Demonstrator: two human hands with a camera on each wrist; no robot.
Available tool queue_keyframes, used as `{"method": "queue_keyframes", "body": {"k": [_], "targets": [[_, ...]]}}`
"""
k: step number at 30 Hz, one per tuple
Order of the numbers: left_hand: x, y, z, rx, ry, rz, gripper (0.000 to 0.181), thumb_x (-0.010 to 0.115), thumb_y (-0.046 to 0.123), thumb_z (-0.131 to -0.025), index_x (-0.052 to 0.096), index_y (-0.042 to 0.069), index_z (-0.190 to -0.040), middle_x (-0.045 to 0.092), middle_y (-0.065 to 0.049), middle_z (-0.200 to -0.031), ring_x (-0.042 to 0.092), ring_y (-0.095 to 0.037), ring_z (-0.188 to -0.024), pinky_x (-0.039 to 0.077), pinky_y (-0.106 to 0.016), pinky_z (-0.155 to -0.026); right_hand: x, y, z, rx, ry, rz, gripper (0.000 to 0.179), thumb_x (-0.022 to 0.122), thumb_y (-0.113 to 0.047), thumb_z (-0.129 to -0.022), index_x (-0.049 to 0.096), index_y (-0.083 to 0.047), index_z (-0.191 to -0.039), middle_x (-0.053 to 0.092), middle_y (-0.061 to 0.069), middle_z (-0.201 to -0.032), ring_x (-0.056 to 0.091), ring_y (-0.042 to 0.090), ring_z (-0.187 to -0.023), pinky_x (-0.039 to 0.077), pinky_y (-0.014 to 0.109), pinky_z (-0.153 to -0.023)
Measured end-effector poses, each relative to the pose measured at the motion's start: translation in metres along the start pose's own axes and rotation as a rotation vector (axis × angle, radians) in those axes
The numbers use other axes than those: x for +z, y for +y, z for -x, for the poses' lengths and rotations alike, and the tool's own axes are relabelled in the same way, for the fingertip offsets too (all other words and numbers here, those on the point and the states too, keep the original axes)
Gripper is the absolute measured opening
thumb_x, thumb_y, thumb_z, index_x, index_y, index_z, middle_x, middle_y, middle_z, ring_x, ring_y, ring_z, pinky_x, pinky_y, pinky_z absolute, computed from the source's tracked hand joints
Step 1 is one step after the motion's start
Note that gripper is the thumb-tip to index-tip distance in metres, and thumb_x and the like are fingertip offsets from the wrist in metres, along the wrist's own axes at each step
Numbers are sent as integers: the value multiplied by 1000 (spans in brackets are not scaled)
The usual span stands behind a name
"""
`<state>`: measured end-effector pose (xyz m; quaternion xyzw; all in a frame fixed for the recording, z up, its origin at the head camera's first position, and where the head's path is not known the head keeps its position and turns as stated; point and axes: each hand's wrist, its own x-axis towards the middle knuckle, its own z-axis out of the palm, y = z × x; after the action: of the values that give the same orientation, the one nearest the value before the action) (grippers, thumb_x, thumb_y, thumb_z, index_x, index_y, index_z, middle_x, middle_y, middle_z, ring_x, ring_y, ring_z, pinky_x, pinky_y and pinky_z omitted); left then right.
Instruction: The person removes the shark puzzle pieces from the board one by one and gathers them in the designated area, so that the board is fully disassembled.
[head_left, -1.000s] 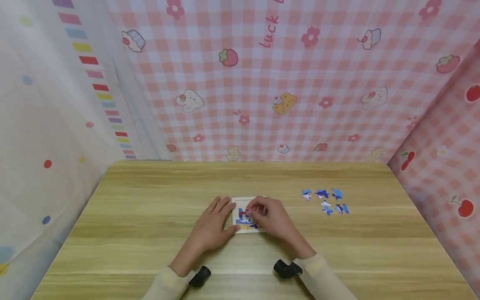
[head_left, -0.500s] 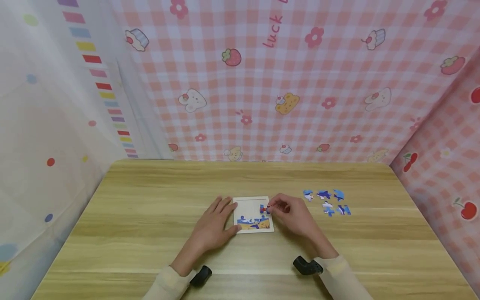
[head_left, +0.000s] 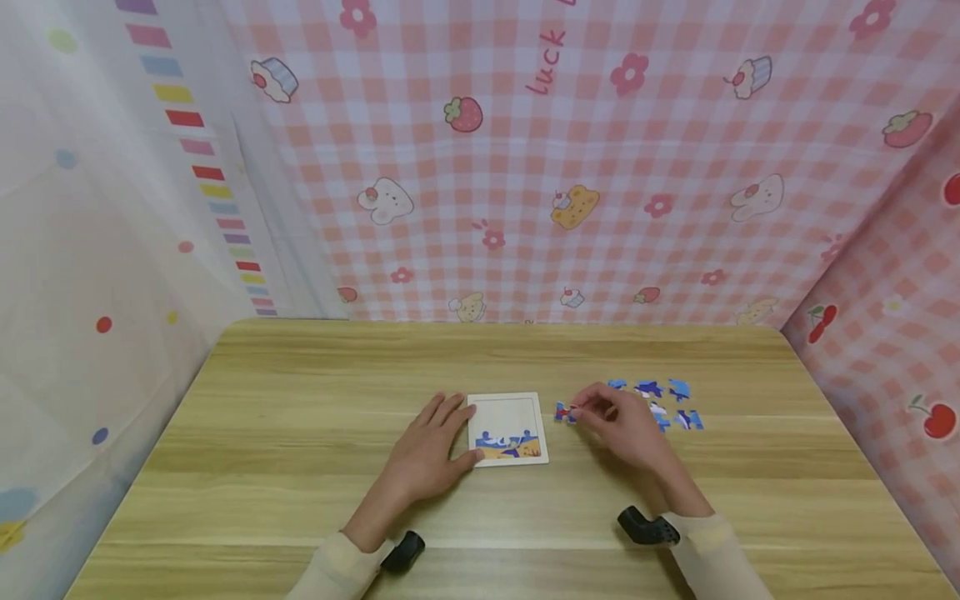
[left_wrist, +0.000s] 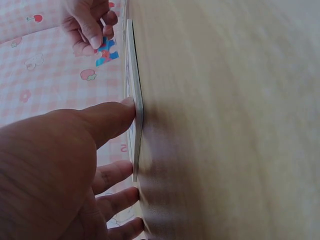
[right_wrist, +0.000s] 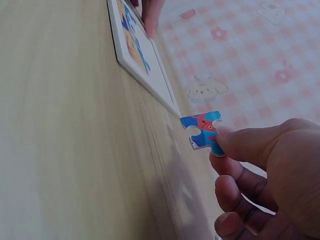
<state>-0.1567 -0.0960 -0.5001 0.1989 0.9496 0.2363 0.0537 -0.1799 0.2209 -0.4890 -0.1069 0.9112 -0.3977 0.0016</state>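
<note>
In the head view my left hand (head_left: 426, 446) lies flat on the table, its thumb and a fingertip touching the left edge of a white square puzzle tray (head_left: 504, 412). Joined puzzle pieces (head_left: 510, 447) in blue, white and yellow fill the tray's lower part; bare white board shows above them. To the right of the tray, my right hand (head_left: 626, 423) pinches a blue and red puzzle piece (right_wrist: 204, 131) between thumb and finger, held above the table. The right wrist view shows a red shape with an eye on that piece.
Several loose blue puzzle pieces (head_left: 678, 389) lie on the wooden table (head_left: 360, 358) beyond and right of my right hand, which partly hides some. A pink checked cloth (head_left: 525, 167) hangs behind the table's far edge.
My right hand has moved right, off the tray, carrying the blue and red puzzle piece with it. My left hand has stayed at the tray's left edge.
</note>
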Motion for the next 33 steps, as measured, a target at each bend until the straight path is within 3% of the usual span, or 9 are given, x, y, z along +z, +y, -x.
{"method": "queue_keyframes", "body": {"k": [10, 17, 25, 33], "targets": [[0, 0, 0, -8, -8, -11, 66, 66, 42, -98, 47, 11, -153, 35, -11, -166, 23, -39, -157, 23, -52, -129, -24, 19, 8, 14, 36, 56, 4, 72, -21, -98, 73, -18, -100, 69, -1, -85, 56, 10, -73, 46, 23, -57], [-1, 1, 1, -17, -11, -1, 66, 67, 41, -98, 47, 11, -153, 34, -11, -166, 22, -39, -157, 24, -52, -129, -38, 30, 12, 26, 45, 80, 5, 73, -20, -96, 73, -16, -99, 69, 0, -84, 57, 8, -74, 46, 21, -62], [-2, 2, 1, -14, -14, 2, 66, 66, 41, -98, 47, 10, -153, 35, -12, -166, 22, -39, -157, 24, -52, -129, -52, 38, 15, 77, 40, 132, 5, 71, -18, -97, 74, -15, -100, 69, 1, -83, 55, 10, -73, 45, 22, -59], [-3, 3, 1, -14, -15, 5, 66, 66, 41, -98, 46, 11, -154, 34, -12, -167, 21, -39, -158, 22, -52, -129, -53, 44, 14, 29, 81, 238, 5, 72, -15, -96, 75, -11, -95, 68, 1, -80, 53, 11, -71, 43, 22, -61]]}}
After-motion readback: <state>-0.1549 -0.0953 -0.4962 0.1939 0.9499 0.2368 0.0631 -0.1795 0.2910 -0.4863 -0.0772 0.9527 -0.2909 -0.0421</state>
